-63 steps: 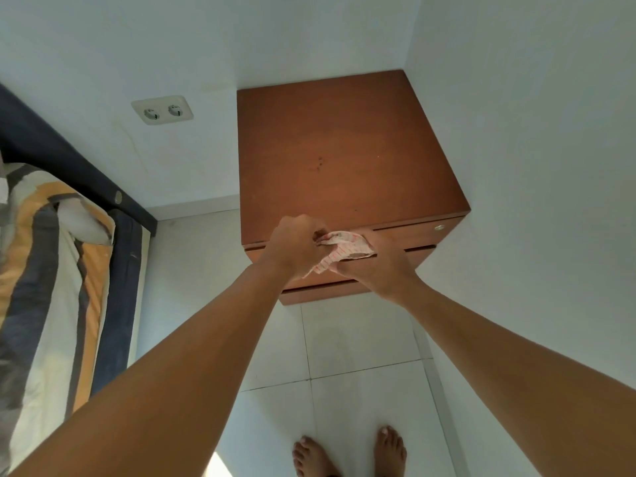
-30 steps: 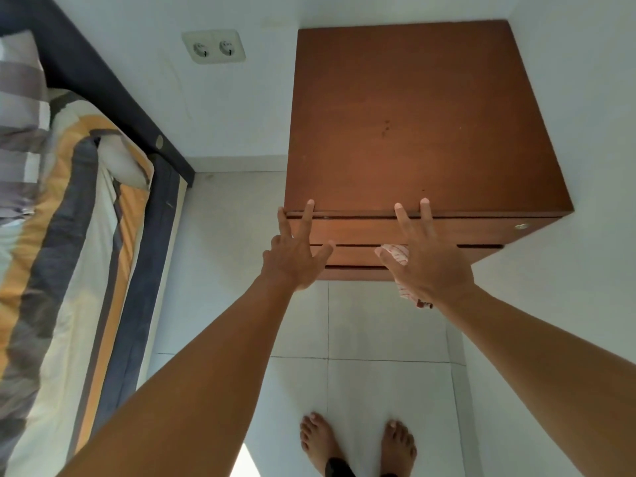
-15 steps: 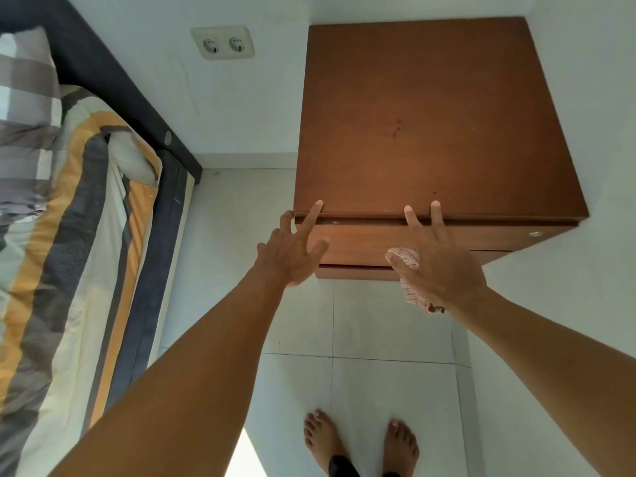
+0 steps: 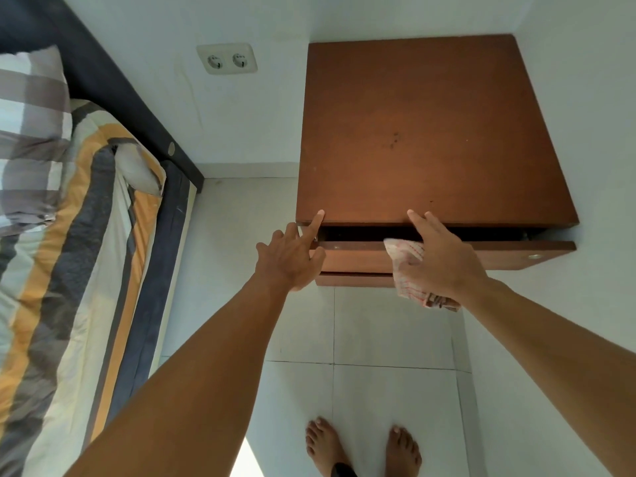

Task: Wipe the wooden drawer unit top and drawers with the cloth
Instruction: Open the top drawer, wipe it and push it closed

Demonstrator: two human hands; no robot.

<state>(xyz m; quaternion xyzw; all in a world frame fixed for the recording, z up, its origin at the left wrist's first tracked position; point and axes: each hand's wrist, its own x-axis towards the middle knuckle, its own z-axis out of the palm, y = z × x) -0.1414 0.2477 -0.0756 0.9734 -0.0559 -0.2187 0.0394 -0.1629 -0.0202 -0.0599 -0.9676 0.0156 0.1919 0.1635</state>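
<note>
The wooden drawer unit (image 4: 430,132) stands in the room's corner, its brown top bare. Its top drawer (image 4: 358,256) is pulled out a little, leaving a dark gap under the top. My left hand (image 4: 292,256) rests at the drawer's left end with the index finger on the top's front edge, holding nothing. My right hand (image 4: 437,259) lies over the drawer front with fingers reaching the top's edge. It presses a white cloth with red lines (image 4: 409,273) against the drawer front, and the cloth hangs below the palm.
A bed with striped bedding (image 4: 79,270) and a dark headboard (image 4: 113,98) fills the left side. A double wall socket (image 4: 227,60) sits left of the unit. White walls close in behind and on the right. My bare feet (image 4: 361,445) stand on pale floor tiles.
The top drawer has slid out, opening a dark gap under the top. Earlier both hands held the cloth; since then the left hand has let go and spread its fingers.
</note>
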